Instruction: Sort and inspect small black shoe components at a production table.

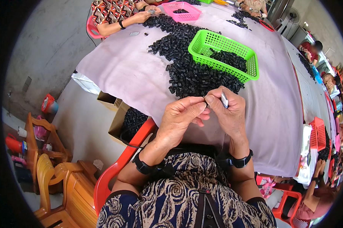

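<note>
On the head view I see one small dark piece (206, 101), mostly hidden, pinched by the left hand (184, 114) just beside the right hand (229, 110), which clamps one slim silvery tool (224, 99). Beyond lie stubby black pieces (196, 79), too many to count, one near green basket (218, 65), one farther pink basket (189, 17)

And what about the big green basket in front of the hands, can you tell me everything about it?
The green basket looks like plastic: a rectangle with rounded corners, a rim and walls full of little holes. It sits upright, set at a slant on the pale cloth. Black pieces lie inside, mostly toward its right end. A heap of more black pieces crowds against its left and near sides. Neither hand touches it.
</note>
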The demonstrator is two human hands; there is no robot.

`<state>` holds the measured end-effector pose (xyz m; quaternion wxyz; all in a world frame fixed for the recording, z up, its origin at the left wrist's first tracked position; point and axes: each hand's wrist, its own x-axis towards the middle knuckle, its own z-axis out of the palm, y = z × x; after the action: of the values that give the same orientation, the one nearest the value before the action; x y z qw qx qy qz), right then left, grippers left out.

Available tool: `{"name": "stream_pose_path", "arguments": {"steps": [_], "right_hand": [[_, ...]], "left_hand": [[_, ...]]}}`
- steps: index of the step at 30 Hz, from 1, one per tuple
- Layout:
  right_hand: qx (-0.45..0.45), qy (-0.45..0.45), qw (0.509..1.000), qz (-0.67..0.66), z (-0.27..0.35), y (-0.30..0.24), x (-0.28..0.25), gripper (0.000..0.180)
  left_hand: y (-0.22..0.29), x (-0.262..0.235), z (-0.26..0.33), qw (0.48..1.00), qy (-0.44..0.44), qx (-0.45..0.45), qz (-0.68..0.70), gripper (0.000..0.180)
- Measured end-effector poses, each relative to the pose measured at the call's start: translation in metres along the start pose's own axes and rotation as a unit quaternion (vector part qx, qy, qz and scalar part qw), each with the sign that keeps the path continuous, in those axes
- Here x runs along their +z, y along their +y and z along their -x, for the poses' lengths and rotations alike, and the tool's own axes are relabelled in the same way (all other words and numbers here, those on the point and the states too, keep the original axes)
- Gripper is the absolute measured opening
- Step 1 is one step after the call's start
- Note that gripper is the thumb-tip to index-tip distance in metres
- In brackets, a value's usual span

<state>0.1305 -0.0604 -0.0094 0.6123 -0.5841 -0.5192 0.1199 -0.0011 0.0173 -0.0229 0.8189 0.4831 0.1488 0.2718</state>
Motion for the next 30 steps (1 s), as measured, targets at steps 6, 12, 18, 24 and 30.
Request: {"name": "stream_pose_path", "arguments": {"steps": [6,12,18,24,30], "right_hand": [[0.104,0.002,0.986,-0.133,0.0017,-0.0046,-0.0016,0.015],[0.062,-0.015,0.990,-0.123,-0.0008,-0.0070,-0.0006,0.011],[-0.053,-0.050,0.997,-0.018,-0.0025,-0.0016,-0.0016,0.028],[-0.071,-0.046,0.996,0.036,-0.0020,-0.0094,-0.0017,0.025],[-0.069,-0.034,0.996,0.038,-0.0016,-0.0076,-0.0012,0.015]], "left_hand": [[-0.0004,0.0004,0.0015,0.999,-0.031,0.000,0.022,0.023],[0.0025,-0.0005,0.0006,0.995,-0.022,-0.021,0.091,0.024],[0.0044,0.0000,0.0026,0.996,-0.009,-0.007,0.086,0.022],[0.0006,-0.0033,0.0002,0.996,-0.021,-0.007,0.082,0.021],[0.0041,-0.0010,0.0017,0.995,-0.007,-0.028,0.093,0.019]]}}
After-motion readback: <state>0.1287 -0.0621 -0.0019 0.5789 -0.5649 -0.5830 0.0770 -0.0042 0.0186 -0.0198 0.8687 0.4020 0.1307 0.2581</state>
